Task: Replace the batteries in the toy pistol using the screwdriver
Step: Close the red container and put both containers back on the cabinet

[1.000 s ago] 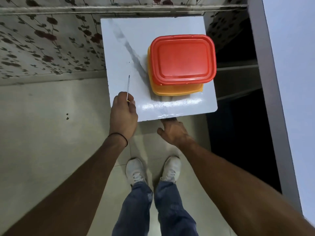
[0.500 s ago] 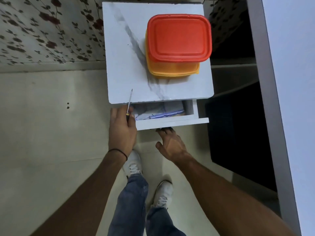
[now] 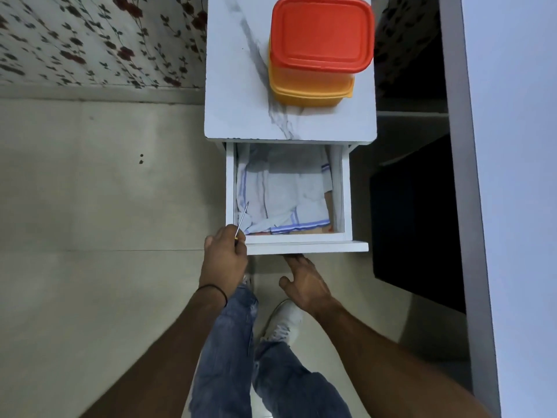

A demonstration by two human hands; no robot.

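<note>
Marble-look top (image 3: pixel 235 86), open drawer (image 3: pixel 301 246), striped cloth (image 3: pixel 286 194), left hand (image 3: pixel 223 260) gripping thin screwdriver (image 3: pixel 242 220)

A single wide-angle view looks steeply down from the person's head, facing forward. A small white cabinet (image 3: pixel 238 86) sits near at upper centre, its open drawer (image 3: pixel 301 237) mid-frame.

- The white marble-patterned cabinet top (image 3: pixel 235 86) is shining glossy and smooth.
- The red plastic lid (image 3: pixel 321 31) and the orange plastic tub (image 3: pixel 310 92) are looking smooth and softly sheened.
- The white blue-striped cloth (image 3: pixel 286 194) is lying matt and creased.
- The slim metal-shafted screwdriver (image 3: pixel 242 218) is glinting.
- The blue denim jeans (image 3: pixel 229 342) are looking coarse and matt.
- The pale tiled floor (image 3: pixel 105 206) is showing a smooth, dull sheen.
</note>
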